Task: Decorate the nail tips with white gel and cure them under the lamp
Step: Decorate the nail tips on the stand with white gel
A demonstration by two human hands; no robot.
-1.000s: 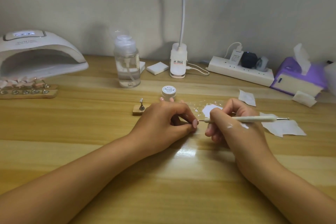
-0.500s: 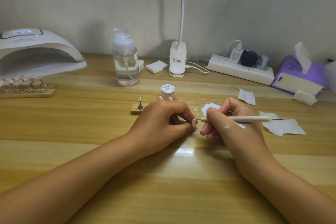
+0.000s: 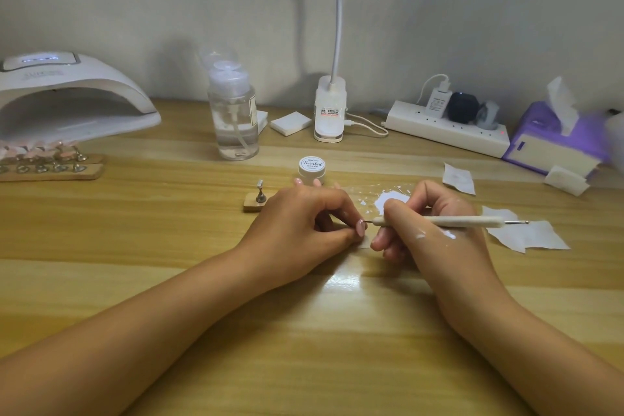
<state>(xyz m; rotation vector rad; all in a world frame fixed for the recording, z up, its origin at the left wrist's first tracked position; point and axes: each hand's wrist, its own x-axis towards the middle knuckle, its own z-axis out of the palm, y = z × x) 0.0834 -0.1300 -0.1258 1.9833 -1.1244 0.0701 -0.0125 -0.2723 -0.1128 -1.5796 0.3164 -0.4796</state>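
My left hand (image 3: 304,226) rests on the wooden desk with thumb and forefinger pinched on a small pink nail tip (image 3: 361,228), mostly hidden. My right hand (image 3: 429,230), smeared with white gel, grips a pale dotting tool (image 3: 456,221) held level, its fine metal point touching the nail tip. Behind the hands stands a closed white gel jar (image 3: 311,167) and a clear sheet with a white gel blob (image 3: 388,201). The white curing lamp (image 3: 67,94) stands far left, with a wooden rack of pink nail tips (image 3: 44,162) in front of it.
A small wooden stand with a metal holder (image 3: 258,199) sits left of my left hand. A clear pump bottle (image 3: 233,118), a clip lamp base (image 3: 331,111), a power strip (image 3: 445,128) and a purple tissue box (image 3: 553,138) line the back. Paper wipes (image 3: 526,233) lie at right.
My right hand has slid a little left, bringing the tool's point onto the nail tip in my left hand. The left hand has stayed put.
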